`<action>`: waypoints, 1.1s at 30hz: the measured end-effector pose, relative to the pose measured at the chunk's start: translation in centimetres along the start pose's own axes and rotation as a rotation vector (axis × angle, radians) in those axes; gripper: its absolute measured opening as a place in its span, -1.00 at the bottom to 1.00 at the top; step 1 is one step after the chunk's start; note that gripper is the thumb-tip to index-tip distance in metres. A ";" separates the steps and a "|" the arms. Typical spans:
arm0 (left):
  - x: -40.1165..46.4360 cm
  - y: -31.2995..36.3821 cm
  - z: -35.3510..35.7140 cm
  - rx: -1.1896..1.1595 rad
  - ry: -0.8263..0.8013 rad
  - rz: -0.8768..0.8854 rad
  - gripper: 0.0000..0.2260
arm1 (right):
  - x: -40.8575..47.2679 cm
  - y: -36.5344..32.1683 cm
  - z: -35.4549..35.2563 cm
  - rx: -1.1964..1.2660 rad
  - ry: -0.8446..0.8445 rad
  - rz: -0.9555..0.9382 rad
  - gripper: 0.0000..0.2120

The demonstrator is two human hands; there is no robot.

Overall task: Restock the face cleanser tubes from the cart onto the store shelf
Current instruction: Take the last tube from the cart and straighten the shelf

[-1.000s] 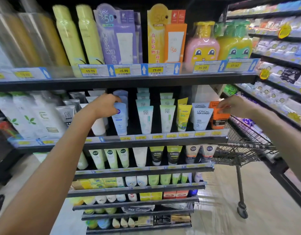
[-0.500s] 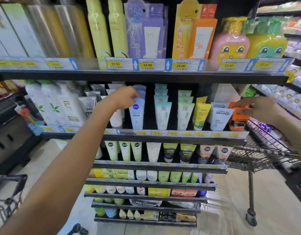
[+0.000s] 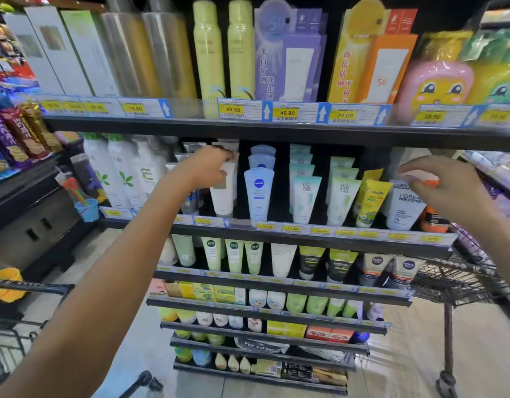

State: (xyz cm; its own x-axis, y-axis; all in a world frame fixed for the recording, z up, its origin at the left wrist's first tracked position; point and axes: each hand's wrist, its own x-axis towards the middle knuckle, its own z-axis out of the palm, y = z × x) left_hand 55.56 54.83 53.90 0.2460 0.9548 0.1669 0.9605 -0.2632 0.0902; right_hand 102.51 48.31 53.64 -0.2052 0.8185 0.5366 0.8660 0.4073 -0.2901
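Here, white tube (image 3: 222, 193) upright, cap down, left hand (image 3: 207, 168) touching

Pale tiled floor (image 3: 405, 366) beneath dark store shelving (image 3: 248, 128)

We are looking at yellow spray cans (image 3: 223, 50) standing on the top shelf, with a purple sunscreen box (image 3: 288, 53) and an orange sunscreen box (image 3: 374, 56) sitting to their right. A pink cartoon-faced bottle (image 3: 434, 87) is standing further right. Yellow price tags (image 3: 287, 112) are lining the ledge below them. At far left, purple snack packets (image 3: 7, 136) are leaning on a neighbouring rack.
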 end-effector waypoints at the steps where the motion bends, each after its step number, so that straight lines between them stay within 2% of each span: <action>1: -0.1 -0.7 0.2 0.002 -0.023 -0.019 -0.56 | 0.1 -0.8 0.4 0.020 0.001 -0.004 -0.85; 7: -0.2 -2.5 0.5 -0.058 -0.025 -0.002 -0.70 | -0.5 -5.1 3.4 0.133 -0.017 -0.007 -0.84; 15: 0.2 -2.3 -0.2 -0.073 -0.060 0.059 -0.76 | -2.1 -6.3 7.4 0.184 -0.114 0.004 -0.83; 19: -0.3 -2.0 -0.7 -0.082 -0.070 0.060 -0.70 | -2.8 -6.1 9.0 0.181 -0.159 0.018 -0.84; 25: -1.7 -4.4 -1.6 -0.014 0.001 0.003 -0.44 | -4.2 -5.9 10.7 0.177 -0.225 0.035 -0.84; 30: -2.9 -7.1 -1.6 0.079 -0.071 -0.059 -0.54 | -5.3 -6.1 12.4 0.187 -0.295 0.061 -0.85; 33: -2.8 -7.5 -1.5 0.091 -0.036 -0.056 -0.53 | -5.8 -5.8 13.3 0.212 -0.318 0.082 -0.85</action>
State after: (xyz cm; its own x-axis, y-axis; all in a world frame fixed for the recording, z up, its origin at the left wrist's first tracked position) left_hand 47.43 53.96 54.23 0.1941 0.9725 0.1284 0.9804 -0.1968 0.0090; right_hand 92.63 46.57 41.68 -0.2996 0.9228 0.2421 0.7786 0.3831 -0.4970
